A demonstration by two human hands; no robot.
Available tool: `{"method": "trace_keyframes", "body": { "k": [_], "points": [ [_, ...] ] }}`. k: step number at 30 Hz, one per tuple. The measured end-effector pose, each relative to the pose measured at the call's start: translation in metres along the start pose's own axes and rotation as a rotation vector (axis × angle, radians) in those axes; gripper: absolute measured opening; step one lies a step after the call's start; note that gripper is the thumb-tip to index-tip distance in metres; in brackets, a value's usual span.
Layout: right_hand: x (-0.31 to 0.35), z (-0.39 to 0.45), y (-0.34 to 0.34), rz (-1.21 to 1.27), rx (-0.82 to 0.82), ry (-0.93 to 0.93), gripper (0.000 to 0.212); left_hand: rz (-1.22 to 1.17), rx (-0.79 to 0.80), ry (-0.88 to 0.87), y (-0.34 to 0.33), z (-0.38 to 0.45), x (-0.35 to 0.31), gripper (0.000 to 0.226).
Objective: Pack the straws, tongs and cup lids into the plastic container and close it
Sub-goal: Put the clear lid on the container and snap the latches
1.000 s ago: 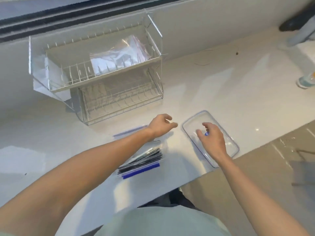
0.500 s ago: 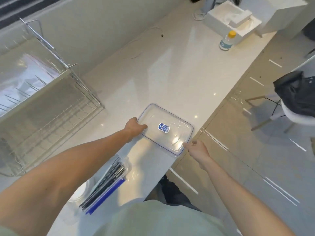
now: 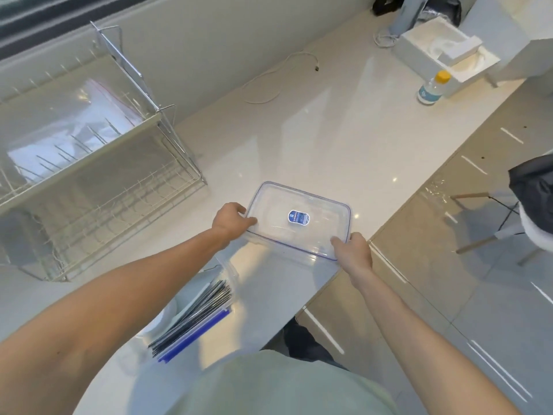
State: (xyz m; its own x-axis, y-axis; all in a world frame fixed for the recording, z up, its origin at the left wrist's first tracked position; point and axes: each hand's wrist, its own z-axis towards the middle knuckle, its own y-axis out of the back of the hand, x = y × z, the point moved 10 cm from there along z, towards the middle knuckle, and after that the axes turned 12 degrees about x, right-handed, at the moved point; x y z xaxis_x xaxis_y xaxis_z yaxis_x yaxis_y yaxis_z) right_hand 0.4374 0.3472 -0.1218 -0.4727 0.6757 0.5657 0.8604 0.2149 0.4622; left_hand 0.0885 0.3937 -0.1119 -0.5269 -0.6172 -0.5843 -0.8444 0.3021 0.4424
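A clear rectangular container lid with a blue seal line and a blue sticker lies on the white counter near its front edge. My left hand grips the lid's left end. My right hand grips its near right corner. The clear plastic container stands at lower left, partly behind my left forearm. It holds a bundle of dark straws and something white, perhaps cup lids. A blue latch runs along the container's near side. I see no tongs.
A two-tier wire dish rack with a plastic bag on top stands at the left. A white cable, a bottle with a yellow cap and a white foam box lie at the back right. The counter edge drops off by my right hand.
My view has swung right. Both hands have left the container area and closed on the lid's two ends; the right hand moved from the lid's top to its near corner.
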Motion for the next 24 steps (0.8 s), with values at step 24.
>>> {"method": "trace_keyframes", "body": {
  "k": [24],
  "points": [
    [0.146, -0.114, -0.221, -0.517, 0.42, 0.673, 0.045, -0.693, -0.509, 0.205, 0.085, -0.245, 0.284, 0.054]
  ]
}}
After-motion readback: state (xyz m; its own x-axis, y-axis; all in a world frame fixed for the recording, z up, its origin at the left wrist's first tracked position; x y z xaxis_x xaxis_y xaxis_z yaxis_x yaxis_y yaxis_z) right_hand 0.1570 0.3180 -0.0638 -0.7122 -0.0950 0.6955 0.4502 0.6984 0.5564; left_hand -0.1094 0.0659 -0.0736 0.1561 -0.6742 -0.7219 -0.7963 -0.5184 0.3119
